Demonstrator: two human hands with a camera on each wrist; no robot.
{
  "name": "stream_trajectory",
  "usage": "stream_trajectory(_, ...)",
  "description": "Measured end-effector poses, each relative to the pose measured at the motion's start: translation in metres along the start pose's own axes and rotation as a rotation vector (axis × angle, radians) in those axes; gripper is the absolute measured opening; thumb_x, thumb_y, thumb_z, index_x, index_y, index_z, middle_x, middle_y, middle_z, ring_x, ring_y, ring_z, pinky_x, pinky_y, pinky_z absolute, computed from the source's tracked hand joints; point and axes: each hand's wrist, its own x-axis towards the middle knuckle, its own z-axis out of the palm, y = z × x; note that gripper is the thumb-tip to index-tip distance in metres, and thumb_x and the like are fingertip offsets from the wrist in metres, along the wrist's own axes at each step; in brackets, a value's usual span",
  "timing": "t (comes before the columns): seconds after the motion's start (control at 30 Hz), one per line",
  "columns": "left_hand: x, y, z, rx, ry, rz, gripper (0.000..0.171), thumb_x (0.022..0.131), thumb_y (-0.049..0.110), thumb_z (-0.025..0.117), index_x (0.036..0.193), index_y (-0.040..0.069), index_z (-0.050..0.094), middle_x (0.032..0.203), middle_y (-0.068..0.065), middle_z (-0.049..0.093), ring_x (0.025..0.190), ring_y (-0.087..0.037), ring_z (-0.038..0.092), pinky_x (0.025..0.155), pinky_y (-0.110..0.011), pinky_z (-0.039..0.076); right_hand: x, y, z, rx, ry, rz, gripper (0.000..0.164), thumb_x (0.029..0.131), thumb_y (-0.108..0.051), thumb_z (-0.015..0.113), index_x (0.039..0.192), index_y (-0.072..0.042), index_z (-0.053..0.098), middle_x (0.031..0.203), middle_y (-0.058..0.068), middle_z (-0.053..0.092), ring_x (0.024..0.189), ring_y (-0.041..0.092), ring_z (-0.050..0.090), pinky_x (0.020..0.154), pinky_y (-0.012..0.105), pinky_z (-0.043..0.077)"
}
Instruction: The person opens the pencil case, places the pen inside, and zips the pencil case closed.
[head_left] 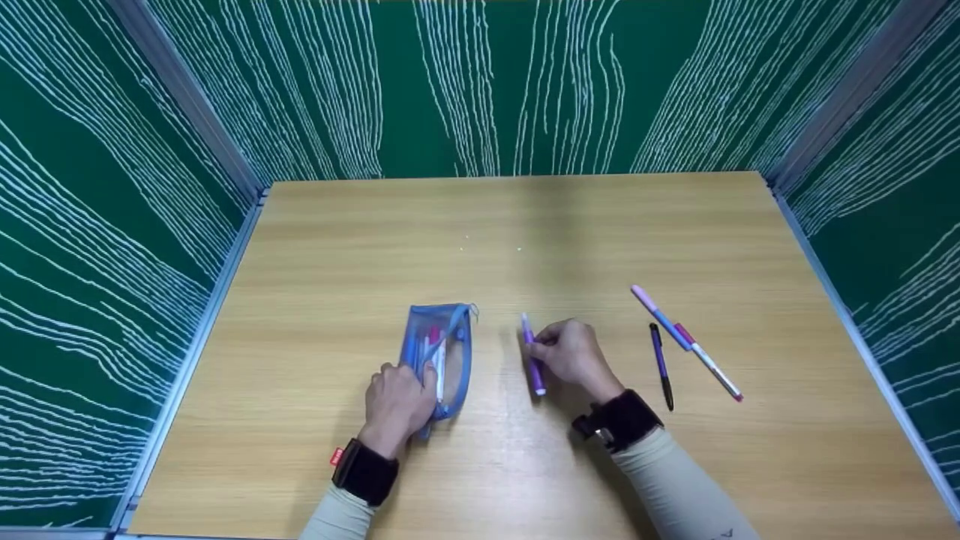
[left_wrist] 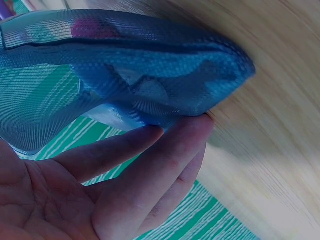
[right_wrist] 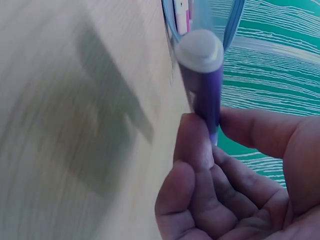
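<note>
My left hand (head_left: 399, 401) grips the near end of a blue mesh pencil case (head_left: 459, 375), with the thumb on top and the fingers along its outer side. Through the mesh of the case (left_wrist: 165, 75) in the left wrist view, something pink shows dimly. Several pens lie inside, among them a white one (head_left: 440, 367). My right hand (head_left: 576, 354) pinches a purple marker (head_left: 534, 367) between thumb and fingertips, just right of the case. In the right wrist view the marker's (right_wrist: 206, 92) white end faces the camera, and the other fingers are curled below.
To the right of my right hand lie a dark purple pen with black ends (head_left: 661, 367), a blue marker with a lilac cap (head_left: 660, 316) and a white pen with a pink cap (head_left: 712, 365). Green walls (head_left: 510, 90) with white lines enclose the wooden table (head_left: 360, 247).
</note>
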Motion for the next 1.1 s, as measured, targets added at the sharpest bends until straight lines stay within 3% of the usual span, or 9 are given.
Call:
stream_trajectory(0.4,-0.001,0.0,-0.001,0.002,-0.018,0.006,0.06,0.103,0.042,0.04,0.09,-0.009,0.069,0.086,-0.022,0.061,0.078,-0.037,0.061,0.07,-0.051,0.05,0.002,-0.018,0.023,0.117,-0.029,0.05,0.015,0.086,-0.018,0.083,0.094,-0.007,0.078,0.081,0.004,0.074,0.07,0.016,0.067,0.062,0.028,0.054)
stream_trajectory(0.7,0.0,0.001,-0.002,0.002,-0.015,0.007,0.058,0.102,0.042,0.041,0.088,-0.008,0.068,0.084,-0.021,0.06,0.077,-0.037,0.061,0.069,-0.051,0.049,0.005,-0.029,0.039,0.172,-0.057,0.028,0.014,0.086,-0.018,0.083,0.092,-0.006,0.079,0.076,0.003,0.074,0.065,0.015,0.07,0.06,0.028,0.056)
stream_trajectory(1.1,0.001,0.0,0.0,0.0,0.004,0.0,0.059,0.101,0.042,0.043,0.088,-0.009,0.07,0.085,-0.023,0.062,0.077,-0.04,0.063,0.068,-0.053,0.05,0.005,-0.036,0.058,0.276,-0.083,0.033,0.011,0.086,-0.014,0.083,0.089,-0.005,0.077,0.075,0.005,0.073,0.063,0.021,0.072,0.063,0.038,0.06)
